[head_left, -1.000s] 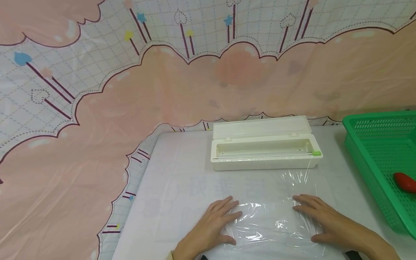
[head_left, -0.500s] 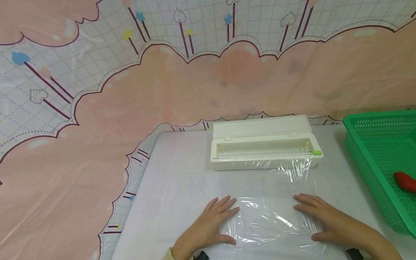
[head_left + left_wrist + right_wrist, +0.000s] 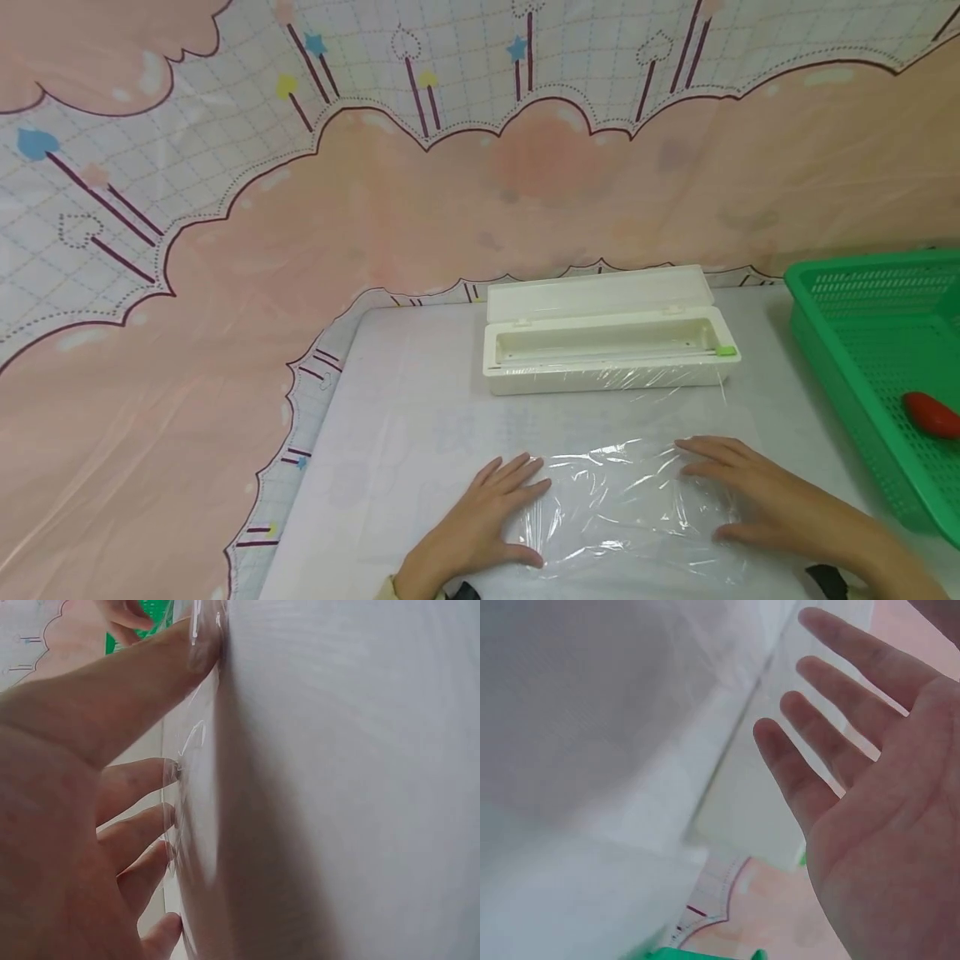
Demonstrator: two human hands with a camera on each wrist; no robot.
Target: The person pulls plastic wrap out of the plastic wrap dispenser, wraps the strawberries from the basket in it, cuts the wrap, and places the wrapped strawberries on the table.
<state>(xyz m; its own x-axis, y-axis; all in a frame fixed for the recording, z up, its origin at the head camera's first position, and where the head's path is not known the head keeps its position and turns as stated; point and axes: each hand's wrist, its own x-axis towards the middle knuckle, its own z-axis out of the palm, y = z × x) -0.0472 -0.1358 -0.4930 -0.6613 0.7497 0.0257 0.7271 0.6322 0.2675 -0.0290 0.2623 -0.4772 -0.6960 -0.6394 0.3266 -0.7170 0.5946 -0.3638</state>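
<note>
A sheet of clear plastic wrap (image 3: 622,500) lies wrinkled on the white tabletop between my hands. Its far part reaches toward a white cling film dispenser box (image 3: 607,379), whose lid stands up. My left hand (image 3: 480,525) rests on the wrap's left side, fingers spread; in the left wrist view the fingertips touch the film (image 3: 193,742). At the wrap's right side is my right hand (image 3: 772,500), its fingers straight. The right wrist view shows the palm and several fingers of this hand (image 3: 885,787) with nothing held; the thumb is hardly seen there.
On the right stands a green plastic basket (image 3: 840,358) with a red object (image 3: 930,415) in it, cut off by the frame edge. A green slider (image 3: 725,351) sits at the box's right end. A peach patterned cloth (image 3: 420,217) lies behind and left of the tabletop.
The wrap has slackened and shifted, with new wrinkles reaching farther toward the box. My right hand has risen slightly from it. My left hand has hardly moved.
</note>
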